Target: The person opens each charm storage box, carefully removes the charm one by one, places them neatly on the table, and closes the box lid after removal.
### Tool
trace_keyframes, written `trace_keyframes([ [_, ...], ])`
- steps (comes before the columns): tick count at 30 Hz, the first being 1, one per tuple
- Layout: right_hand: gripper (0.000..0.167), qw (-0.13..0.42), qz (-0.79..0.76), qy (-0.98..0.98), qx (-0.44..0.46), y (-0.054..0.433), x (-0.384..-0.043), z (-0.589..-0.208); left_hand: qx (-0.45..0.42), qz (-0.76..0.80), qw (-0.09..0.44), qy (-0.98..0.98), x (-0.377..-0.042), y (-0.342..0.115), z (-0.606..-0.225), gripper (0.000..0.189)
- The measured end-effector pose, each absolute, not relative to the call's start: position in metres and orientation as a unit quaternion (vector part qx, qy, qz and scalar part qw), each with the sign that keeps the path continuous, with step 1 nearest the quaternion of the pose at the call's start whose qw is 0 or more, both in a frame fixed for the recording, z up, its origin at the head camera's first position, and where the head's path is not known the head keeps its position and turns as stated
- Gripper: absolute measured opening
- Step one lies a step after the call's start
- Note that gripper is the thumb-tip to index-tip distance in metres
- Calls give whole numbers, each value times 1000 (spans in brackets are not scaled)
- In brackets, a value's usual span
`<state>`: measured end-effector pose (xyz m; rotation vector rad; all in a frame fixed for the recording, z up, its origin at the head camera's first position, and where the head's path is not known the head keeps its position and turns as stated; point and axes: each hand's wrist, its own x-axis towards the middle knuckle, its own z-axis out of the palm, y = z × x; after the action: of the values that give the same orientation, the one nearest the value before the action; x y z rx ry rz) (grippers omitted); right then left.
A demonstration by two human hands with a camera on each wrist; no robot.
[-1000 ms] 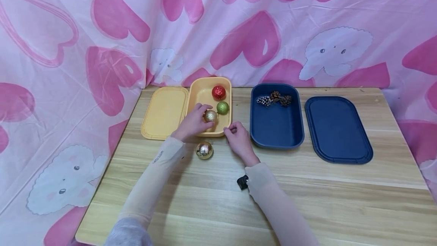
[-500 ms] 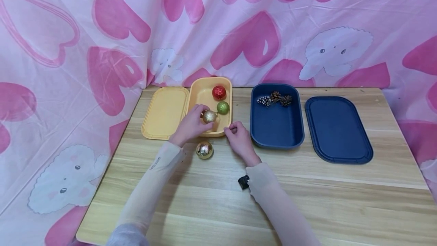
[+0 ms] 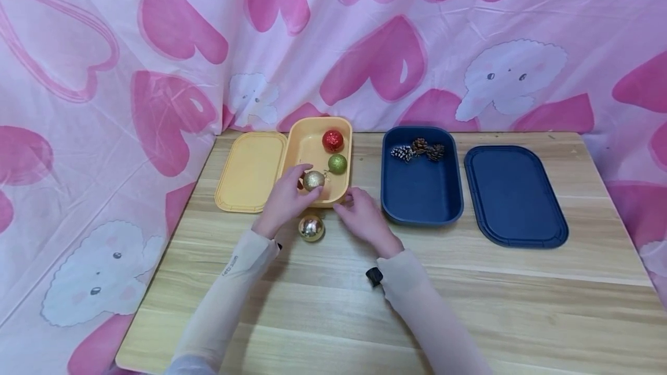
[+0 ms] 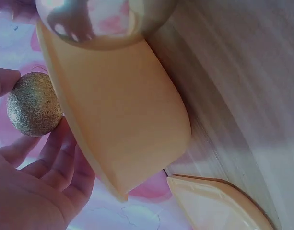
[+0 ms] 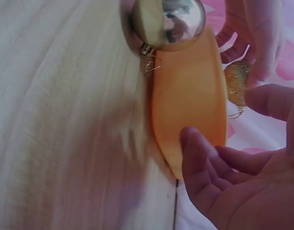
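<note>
Over the near end of the yellow box (image 3: 307, 135), my left hand (image 3: 283, 202) pinches a glittery gold Christmas bauble (image 3: 314, 181) between thumb and fingertips. The left wrist view shows this bauble (image 4: 34, 104) level with the rim. My right hand (image 3: 366, 220) is at the box's near right corner, its fingers loosely bent and the thumb apart. In the right wrist view its fingers (image 5: 197, 163) overlap the box's outer wall. Inside the box lie a red bauble (image 3: 332, 140) and a green bauble (image 3: 337, 164). A shiny gold bauble (image 3: 311, 228) sits on the table before the box.
The yellow lid (image 3: 252, 172) lies left of its box. To the right stands a dark blue box (image 3: 422, 195) with several pine cones (image 3: 418, 151) at its far end. Its blue lid (image 3: 516, 195) lies beyond. A pink heart-patterned cloth (image 3: 375, 62) hangs behind the table.
My left hand has drawn the glittery bauble slightly left and nearer to me. My right hand has loosened from its curled pose at the box's corner and opened its thumb outward.
</note>
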<state>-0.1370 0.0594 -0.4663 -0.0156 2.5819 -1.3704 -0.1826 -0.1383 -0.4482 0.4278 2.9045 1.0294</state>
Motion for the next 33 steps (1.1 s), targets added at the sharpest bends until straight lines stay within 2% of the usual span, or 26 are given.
trace_keyframes([
  [7, 50, 79, -439, 895, -12, 63, -133, -454, 140, 318, 12, 938, -175, -139, -448, 54],
  [12, 51, 29, -441, 897, -13, 69, -131, -444, 138, 323, 9, 936, -173, -139, -448, 53],
  [20, 40, -48, -419, 907, 2, 87, -130, -442, 136, 359, 25, 923, -169, -137, -447, 48],
  [25, 40, -56, -412, 909, 24, 99, -131, -450, 139, 365, 20, 920, -163, -135, -444, 48],
  [33, 38, -34, -417, 907, 46, 115, -132, -461, 157, 364, 2, 918, -150, -129, -439, 50],
])
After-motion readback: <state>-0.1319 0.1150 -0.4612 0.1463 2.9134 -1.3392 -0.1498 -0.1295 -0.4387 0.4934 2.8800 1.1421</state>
